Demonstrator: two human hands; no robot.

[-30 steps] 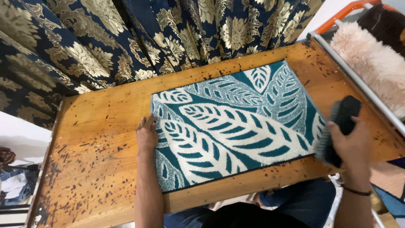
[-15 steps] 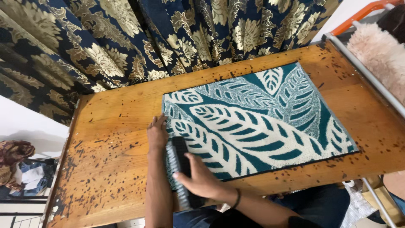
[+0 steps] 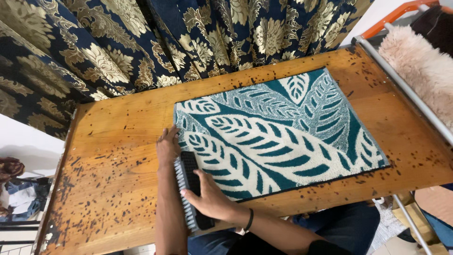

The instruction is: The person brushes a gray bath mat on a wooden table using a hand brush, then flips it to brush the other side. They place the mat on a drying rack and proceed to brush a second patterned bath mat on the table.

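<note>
Head view, looking down on a wooden worktop (image 3: 118, 156), orange-brown and speckled all over with dark spots. A rectangular mat (image 3: 278, 132) with a teal ground and cream leaf pattern lies flat on it, its long axis running from the near left to the far right, slightly skewed to the worktop's edges. No packages, labels or signs show in this view.

A scrubbing brush (image 3: 188, 189) with a black back and pale bristles lies at the mat's near left corner. Its long axis runs roughly from the far side toward the person, across the mat's long axis, and the bristles face left and down. The right hand (image 3: 210, 198) crosses over from the right, its fingers (image 3: 191, 191) clasped over the black back of the brush; a dark band circles the wrist. The left hand (image 3: 168, 147) rests flat with spread, relaxed fingers on the mat's left edge, just beyond the brush's far end, gripping nothing. Whether the bristles press on the mat or on bare wood cannot be told, since the hand covers that part.

Behind the worktop hangs a pleated navy curtain (image 3: 179, 38) with gold floral figures. At the right stands a metal rail (image 3: 401, 85) with an orange bar above it, carrying a pale shaggy rug (image 3: 420, 66). At the lower left, crumpled cloth (image 3: 16, 200) lies beside a white wall.
</note>
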